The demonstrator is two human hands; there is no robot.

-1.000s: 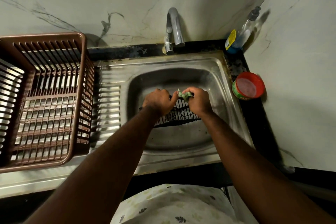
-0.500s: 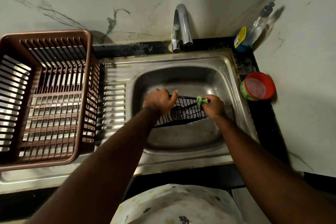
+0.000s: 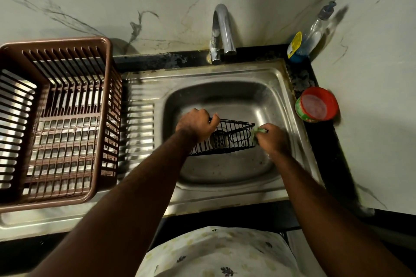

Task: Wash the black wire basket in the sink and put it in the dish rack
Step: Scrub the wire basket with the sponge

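The black wire basket [image 3: 234, 136] hangs over the steel sink [image 3: 227, 99], above the drain. My left hand [image 3: 197, 123] grips the basket's left end. My right hand [image 3: 271, 138] holds a green scrub pad [image 3: 256, 132] pressed against the basket's right end. The brown plastic dish rack [image 3: 56, 119] stands empty on the drainboard to the left of the sink.
The faucet [image 3: 221, 29] rises behind the sink with no water running. A dish soap bottle [image 3: 311, 33] stands in the back right corner. A red-rimmed tub [image 3: 316, 108] sits on the black counter at the sink's right.
My right hand slid the scrub pad rightward along the basket, from beside my left hand to its right end. My left hand kept its grip.
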